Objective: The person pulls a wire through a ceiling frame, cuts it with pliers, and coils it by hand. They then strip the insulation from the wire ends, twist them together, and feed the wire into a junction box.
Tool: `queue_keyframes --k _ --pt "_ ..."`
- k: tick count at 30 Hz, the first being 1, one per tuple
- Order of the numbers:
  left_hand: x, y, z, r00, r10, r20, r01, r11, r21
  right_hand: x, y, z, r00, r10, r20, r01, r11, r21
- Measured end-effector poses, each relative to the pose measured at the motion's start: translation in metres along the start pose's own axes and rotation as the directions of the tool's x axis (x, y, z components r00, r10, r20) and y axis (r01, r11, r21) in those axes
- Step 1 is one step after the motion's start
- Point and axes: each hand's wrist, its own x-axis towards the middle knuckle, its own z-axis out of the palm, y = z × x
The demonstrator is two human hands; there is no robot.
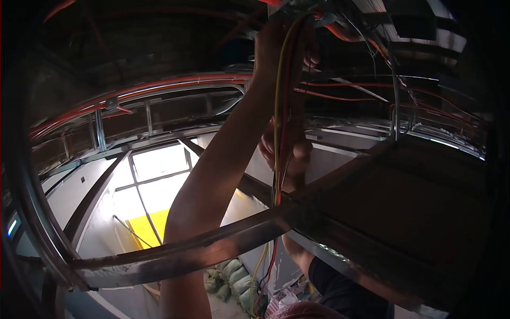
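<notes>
My left hand (270, 43) is raised to the top centre, its fingers closed against a dark electrical box (300, 9); what they hold is hidden. Yellow-green and red wires (281, 85) hang from the box, past the hand, and down through the metal frame. Lower down, my right hand (286, 151) is around this bundle, its fingers curled; shadow hides part of it. The right arm's dark sleeve shows at the lower right.
A metal ceiling frame (186, 255) crosses in front of my arms. Orange conduit (186, 80) runs across the upper left. A dark panel (419, 207) fills the right. Below are a bright window (159, 162), a yellow sheet (139, 229) and stacked sacks (236, 279).
</notes>
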Motion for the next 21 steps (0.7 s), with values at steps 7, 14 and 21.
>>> queue_keyframes --k 7,14,21 --pt "-0.004 0.008 0.01 0.995 0.02 -0.098 -0.009 0.993 0.116 0.0 -0.006 0.005 0.997 0.018 0.079 -0.016 0.999 -0.034" --pt "-0.001 0.005 0.005 0.98 -0.153 -0.13 0.137 0.983 -0.121 0.0 -0.002 0.002 0.973 -0.154 -0.174 0.151 0.988 -0.03" --pt "-0.003 -0.001 0.012 0.975 -0.187 -0.121 0.137 0.932 -0.337 0.012 -0.014 -0.024 0.917 -0.298 -0.264 0.268 0.953 -0.144"
